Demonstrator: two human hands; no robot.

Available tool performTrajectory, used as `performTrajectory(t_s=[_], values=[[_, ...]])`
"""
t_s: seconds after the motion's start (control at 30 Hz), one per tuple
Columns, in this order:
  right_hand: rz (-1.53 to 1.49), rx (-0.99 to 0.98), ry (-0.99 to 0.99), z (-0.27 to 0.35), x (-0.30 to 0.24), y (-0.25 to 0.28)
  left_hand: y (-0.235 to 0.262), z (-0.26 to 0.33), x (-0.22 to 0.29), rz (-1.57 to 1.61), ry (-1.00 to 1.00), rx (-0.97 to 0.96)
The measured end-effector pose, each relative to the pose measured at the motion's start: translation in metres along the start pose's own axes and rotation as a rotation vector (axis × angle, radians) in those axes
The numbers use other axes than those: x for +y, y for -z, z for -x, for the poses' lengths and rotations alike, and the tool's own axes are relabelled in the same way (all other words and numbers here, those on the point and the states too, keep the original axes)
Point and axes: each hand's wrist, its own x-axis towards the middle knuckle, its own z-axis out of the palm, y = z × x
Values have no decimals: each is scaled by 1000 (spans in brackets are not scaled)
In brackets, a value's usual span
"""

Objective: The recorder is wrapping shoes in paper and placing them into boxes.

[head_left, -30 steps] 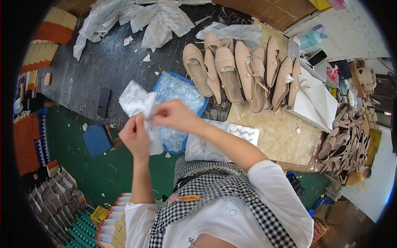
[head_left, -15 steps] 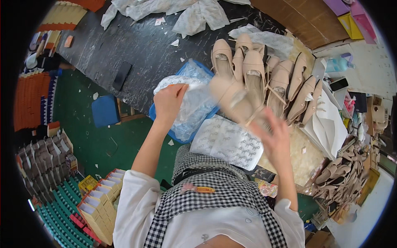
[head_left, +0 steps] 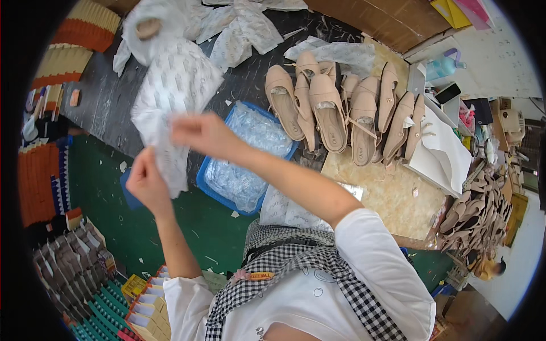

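A strip of thin white printed tissue paper [head_left: 173, 79] runs from a roll [head_left: 149, 28] at the back left down toward me. My left hand [head_left: 149, 181] is closed on the strip's near end. My right hand [head_left: 202, 133] reaches across to the left and lies over the same strip; motion smears its fingers, so I cannot tell its grip. Just right of the hands, a blue plastic basket [head_left: 203, 184] holds crumpled clear plastic. Beige slingback shoes [head_left: 329, 116] stand in a group on the right. Another printed sheet [head_left: 276, 210] lies at my lap, partly under my right forearm.
Crumpled paper [head_left: 244, 34] lies on the dark table's far side. A pale board [head_left: 392, 199] and a white box [head_left: 441, 162] are at the right. Shoe piles [head_left: 478, 207] stand farther right. Stacked boxes [head_left: 151, 310] and a blue stool [head_left: 129, 190] are at left.
Both hands have moved left from the basket to the paper strip. The beige shoe has left my right hand; where it went is unclear. The view has turned left.
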Motion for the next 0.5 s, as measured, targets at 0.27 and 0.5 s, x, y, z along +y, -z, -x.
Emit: performTrajectory(t_s=[0.27, 0.5], values=[[1319, 665, 29, 174, -10, 167, -46, 44, -37, -6, 65, -332], [1842, 450, -35, 195, -48, 187, -81, 60, -16, -172, -182, -456]])
